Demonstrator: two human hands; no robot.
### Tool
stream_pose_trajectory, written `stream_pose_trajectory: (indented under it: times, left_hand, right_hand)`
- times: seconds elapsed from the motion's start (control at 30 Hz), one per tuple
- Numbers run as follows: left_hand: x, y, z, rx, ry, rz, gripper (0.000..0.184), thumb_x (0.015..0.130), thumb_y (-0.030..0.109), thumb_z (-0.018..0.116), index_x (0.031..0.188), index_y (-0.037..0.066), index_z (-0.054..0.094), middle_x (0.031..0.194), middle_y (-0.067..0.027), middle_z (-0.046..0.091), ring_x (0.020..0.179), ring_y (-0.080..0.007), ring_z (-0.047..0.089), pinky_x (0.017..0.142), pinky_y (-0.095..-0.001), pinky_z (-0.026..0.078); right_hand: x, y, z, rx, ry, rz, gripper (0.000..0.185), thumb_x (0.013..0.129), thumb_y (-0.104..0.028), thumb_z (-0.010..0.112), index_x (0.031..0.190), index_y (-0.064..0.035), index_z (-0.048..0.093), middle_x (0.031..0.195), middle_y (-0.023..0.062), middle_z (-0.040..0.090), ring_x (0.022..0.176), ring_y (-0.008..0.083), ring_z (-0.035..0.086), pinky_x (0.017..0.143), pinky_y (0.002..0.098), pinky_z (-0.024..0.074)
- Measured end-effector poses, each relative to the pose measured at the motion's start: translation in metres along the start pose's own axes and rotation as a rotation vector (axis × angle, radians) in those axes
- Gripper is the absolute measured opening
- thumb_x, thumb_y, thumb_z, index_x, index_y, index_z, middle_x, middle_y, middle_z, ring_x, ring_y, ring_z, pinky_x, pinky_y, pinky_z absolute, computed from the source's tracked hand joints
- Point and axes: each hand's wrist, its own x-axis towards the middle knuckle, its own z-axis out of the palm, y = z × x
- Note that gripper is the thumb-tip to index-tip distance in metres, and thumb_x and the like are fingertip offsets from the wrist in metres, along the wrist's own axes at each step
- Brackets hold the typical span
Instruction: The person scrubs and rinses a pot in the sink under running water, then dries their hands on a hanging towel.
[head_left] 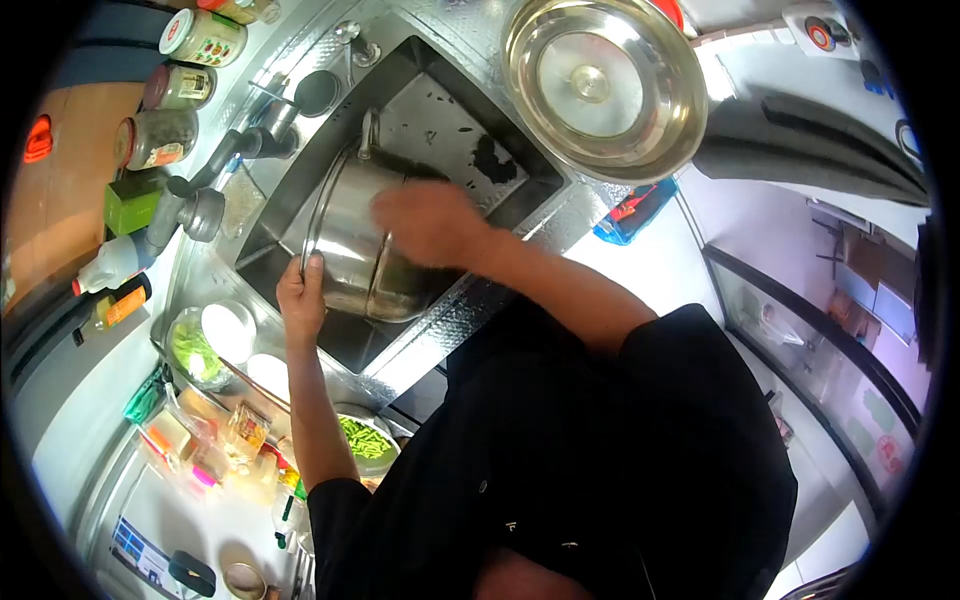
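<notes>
A large stainless steel pot point(345, 235) lies tilted on its side in the sink point(415, 75). Its loop handle point(370, 132) points toward the faucet side. My left hand point(302, 285) grips the pot near its rim, with the thumb laid over the metal. Against the pot's outer wall is my right hand point(428, 220), curled and blurred by motion. Its fingertips and anything under them are hidden. Dark wet scraps point(492, 162) lie on the sink floor beyond the pot.
A wide metal basin point(525, 60) stands right of the sink. Jars point(160, 138) and bottles line the left ledge. At lower left are a bowl of leafy greens point(192, 348), a white bowl point(229, 330) and a bowl of cut green vegetables point(365, 438). A faucet point(352, 45) rises behind the sink.
</notes>
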Motion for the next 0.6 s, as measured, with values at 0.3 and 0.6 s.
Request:
stream_pose_trajectory:
  times: [0.3,0.6]
  left_hand:
    - [-0.019,-0.019,0.003,-0.119,0.099,-0.075,0.029,0.100,0.028,0.062,0.086,0.003,0.063,0.073,0.0044,0.051,0.072,-0.0070,0.044,0.064,-0.0267,0.039]
    - [-0.025,-0.020,0.015,-0.183,0.148,-0.095,0.033,0.100,0.031,0.063,0.087,0.001,0.062,0.071,0.0041,0.050,0.071,-0.0066,0.043,0.063,-0.0268,0.040]
  right_hand:
    - [-0.023,0.179,0.071,-0.367,-0.300,0.940,0.024,0.092,-0.015,0.056,0.112,-0.0031,0.062,0.116,0.0272,0.059,0.111,0.0446,0.060,0.091,0.0530,0.0522]
    - [0.013,0.115,0.009,0.065,0.364,0.507,0.042,0.084,-0.021,0.073,0.122,-0.0048,0.062,0.111,0.0214,0.069,0.104,0.0380,0.066,0.089,0.0442,0.0529]
